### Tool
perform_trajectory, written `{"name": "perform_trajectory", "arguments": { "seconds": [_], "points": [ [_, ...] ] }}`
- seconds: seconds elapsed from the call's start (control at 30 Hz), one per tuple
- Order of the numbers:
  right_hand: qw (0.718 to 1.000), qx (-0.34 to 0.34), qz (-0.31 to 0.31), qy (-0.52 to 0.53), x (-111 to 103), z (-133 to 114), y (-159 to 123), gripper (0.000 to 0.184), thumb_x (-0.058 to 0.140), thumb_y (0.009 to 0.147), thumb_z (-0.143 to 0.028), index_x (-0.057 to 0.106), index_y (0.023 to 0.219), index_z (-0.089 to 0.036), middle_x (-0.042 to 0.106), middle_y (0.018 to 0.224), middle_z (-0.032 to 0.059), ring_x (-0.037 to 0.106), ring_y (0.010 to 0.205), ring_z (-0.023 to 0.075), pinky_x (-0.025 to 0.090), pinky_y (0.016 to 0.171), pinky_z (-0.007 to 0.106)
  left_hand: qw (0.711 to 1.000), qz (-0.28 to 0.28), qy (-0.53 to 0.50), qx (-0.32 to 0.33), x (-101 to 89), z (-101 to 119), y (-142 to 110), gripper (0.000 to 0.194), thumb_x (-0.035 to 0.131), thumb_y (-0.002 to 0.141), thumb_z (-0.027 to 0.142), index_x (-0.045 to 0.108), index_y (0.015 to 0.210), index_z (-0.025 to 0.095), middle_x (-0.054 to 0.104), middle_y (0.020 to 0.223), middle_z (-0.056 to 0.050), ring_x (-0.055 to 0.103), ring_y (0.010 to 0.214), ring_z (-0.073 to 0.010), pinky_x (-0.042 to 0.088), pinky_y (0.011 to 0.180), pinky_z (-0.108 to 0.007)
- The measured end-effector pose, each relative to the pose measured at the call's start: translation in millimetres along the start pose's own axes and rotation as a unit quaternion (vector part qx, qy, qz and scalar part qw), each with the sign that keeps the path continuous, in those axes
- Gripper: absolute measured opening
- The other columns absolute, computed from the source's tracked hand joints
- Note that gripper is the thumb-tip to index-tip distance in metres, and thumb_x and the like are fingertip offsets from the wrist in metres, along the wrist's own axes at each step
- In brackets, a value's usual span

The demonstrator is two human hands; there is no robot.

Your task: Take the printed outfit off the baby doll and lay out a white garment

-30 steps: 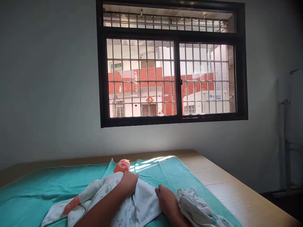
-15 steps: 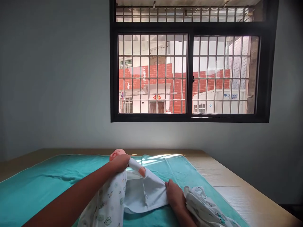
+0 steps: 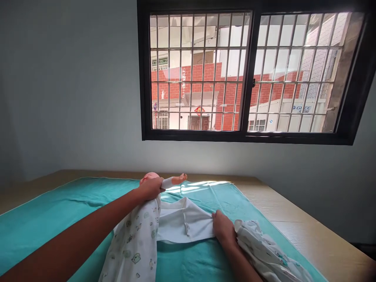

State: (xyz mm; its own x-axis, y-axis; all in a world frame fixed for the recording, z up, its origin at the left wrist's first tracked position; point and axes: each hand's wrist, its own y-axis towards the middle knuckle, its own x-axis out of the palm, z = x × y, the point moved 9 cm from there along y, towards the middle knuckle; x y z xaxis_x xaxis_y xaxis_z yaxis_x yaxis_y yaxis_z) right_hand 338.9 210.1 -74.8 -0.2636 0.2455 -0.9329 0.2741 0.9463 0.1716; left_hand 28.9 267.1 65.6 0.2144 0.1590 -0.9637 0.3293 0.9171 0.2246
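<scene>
The doll (image 3: 149,176) is on the blue-green cloth (image 3: 188,258), with its head just past the left hand (image 3: 151,188). That hand is curled shut on the white sleeve (image 3: 167,183), and the doll's bare little hand pokes out. The right hand (image 3: 224,227) is shut too, pinching the edge of the white flap (image 3: 196,223). A white top with little pictures (image 3: 138,239) hangs below the left hand. A crumpled bundle (image 3: 270,248) sits beside the right arm. The wooden table (image 3: 311,237) is under the cloth, and a barred window (image 3: 249,136) is on the wall behind.
</scene>
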Motion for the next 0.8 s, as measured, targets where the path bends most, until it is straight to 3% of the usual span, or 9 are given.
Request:
{"name": "perform_trajectory", "arguments": {
  "seconds": [0.17,0.27,0.4,0.53,0.6,0.67,0.73,0.8],
  "points": [
    [1.0,-0.01,0.003,0.003,2.3,-2.3,0.0,0.031,0.031,0.099,-0.026,0.059,0.09,-0.016,0.07,0.091,0.0145,0.068,0.085,0.027,0.042,0.067,0.033,0.999,-0.024,-0.009,0.023,37.9,28.0,2.5,0.027,0.063,0.076,0.036,0.065,0.096,0.018,0.07,0.103,-0.009,0.065,0.093,-0.0297,0.047,0.082,-0.039],
    [1.0,-0.021,0.014,0.002,0.8,-3.4,-1.0,0.031,0.031,0.099,-0.028,0.057,0.087,-0.017,0.069,0.087,0.012,0.067,0.083,0.0262,0.042,0.066,0.032,0.999,-0.011,-0.042,0.025,49.5,36.1,-2.3,0.039,0.064,0.076,0.037,0.062,0.108,0.016,0.064,0.119,-0.014,0.06,0.108,-0.0341,0.046,0.089,-0.043],
    [0.997,-0.045,0.057,0.007,-11.8,-10.1,-5.0,0.03,0.03,0.099,-0.03,0.056,0.088,-0.018,0.066,0.097,0.0114,0.063,0.091,0.0254,0.043,0.077,0.034,0.993,0.04,-0.107,0.009,33.7,3.5,-29.2,0.041,0.049,0.087,0.042,0.055,0.121,0.02,0.058,0.132,-0.01,0.052,0.12,-0.028,0.041,0.101,-0.041],
    [0.969,-0.158,0.136,0.131,-29.8,-53.1,-25.1,0.026,0.037,0.097,-0.034,0.055,0.107,-0.018,0.058,0.118,0.0137,0.054,0.11,0.0269,0.043,0.092,0.038,0.985,0.054,-0.163,-0.019,24.1,-50.8,-70.6,0.045,0.043,0.089,0.048,0.055,0.122,0.02,0.061,0.126,-0.008,0.054,0.117,-0.0236,0.043,0.102,-0.035],
    [0.937,-0.214,0.09,0.262,-23.4,-87.1,-38.4,0.03,0.042,0.093,-0.039,0.053,0.114,-0.019,0.056,0.123,0.0128,0.055,0.111,0.0259,0.046,0.093,0.037,0.975,0.039,-0.217,-0.036,30.6,-68.3,-87.9,0.05,0.045,0.088,0.053,0.053,0.125,0.02,0.06,0.127,-0.007,0.056,0.116,-0.0232,0.045,0.1,-0.034],
    [0.906,-0.231,-0.019,0.355,-4.8,-125.6,-48.9,0.047,0.055,0.086,-0.041,0.046,0.127,-0.02,0.052,0.132,0.0113,0.053,0.118,0.0253,0.046,0.097,0.036,0.957,0.022,-0.283,-0.062,40.5,-78.6,-99.0,0.057,0.048,0.085,0.056,0.049,0.129,0.02,0.057,0.132,-0.008,0.055,0.118,-0.0245,0.045,0.101,-0.035],
    [0.887,-0.222,-0.12,0.386,13.3,-161.4,-56.1,0.078,0.07,0.073,-0.04,0.035,0.139,-0.019,0.043,0.143,0.012,0.045,0.129,0.0263,0.041,0.105,0.036,0.939,0.005,-0.332,-0.089,50.3,-84.1,-103.5,0.065,0.054,0.08,0.057,0.045,0.132,0.019,0.054,0.136,-0.01,0.053,0.12,-0.0269,0.043,0.102,-0.038],
    [0.884,-0.204,-0.168,0.385,21.3,-187.1,-56.0,0.098,0.08,0.062,-0.039,0.029,0.143,-0.017,0.039,0.145,0.0139,0.04,0.132,0.0275,0.037,0.108,0.036,0.932,-0.015,-0.349,-0.099,58.7,-85.8,-102.8,0.07,0.059,0.077,0.058,0.042,0.131,0.017,0.054,0.135,-0.012,0.053,0.12,-0.028,0.044,0.102,-0.039]
  ]
}}
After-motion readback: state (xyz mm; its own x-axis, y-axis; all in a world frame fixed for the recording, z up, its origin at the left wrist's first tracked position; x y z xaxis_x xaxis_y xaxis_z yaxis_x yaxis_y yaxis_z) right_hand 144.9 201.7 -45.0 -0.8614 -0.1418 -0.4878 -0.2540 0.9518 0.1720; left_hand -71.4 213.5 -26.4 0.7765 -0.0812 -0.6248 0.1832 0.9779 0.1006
